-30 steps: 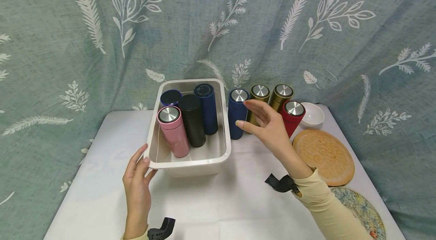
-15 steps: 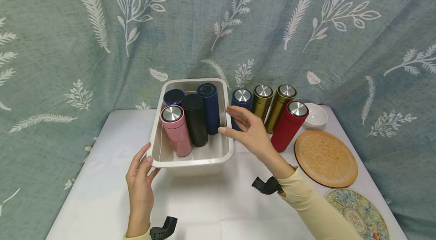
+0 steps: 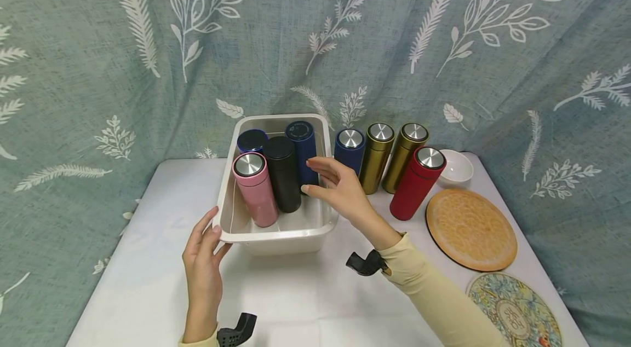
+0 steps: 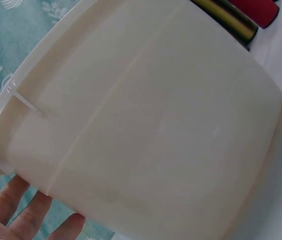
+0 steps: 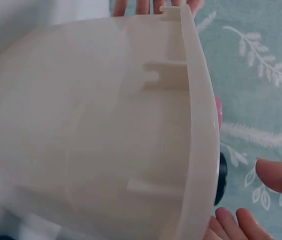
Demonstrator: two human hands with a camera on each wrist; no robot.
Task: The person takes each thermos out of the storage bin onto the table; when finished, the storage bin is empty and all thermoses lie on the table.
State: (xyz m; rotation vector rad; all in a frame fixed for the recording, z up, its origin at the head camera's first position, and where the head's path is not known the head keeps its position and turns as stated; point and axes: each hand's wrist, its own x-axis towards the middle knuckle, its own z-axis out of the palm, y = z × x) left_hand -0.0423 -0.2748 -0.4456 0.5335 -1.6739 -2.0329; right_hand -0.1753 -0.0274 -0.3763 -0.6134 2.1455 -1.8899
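Head view | left hand (image 3: 202, 259) steadies white plastic tub (image 3: 276, 235), fingers straight; right hand (image 3: 340, 191) spread, empty, over rim | step: reaching in; next needs fingers round tall navy flask (image 3: 303, 152)

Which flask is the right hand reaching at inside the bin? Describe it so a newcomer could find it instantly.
Start at the white bin in the middle of the table; four flasks stand inside. The right hand hovers open at the back-right one, the tall dark blue flask. Unlike the pink flask, its cap is dark, not silver, and it stands right of the black flask.
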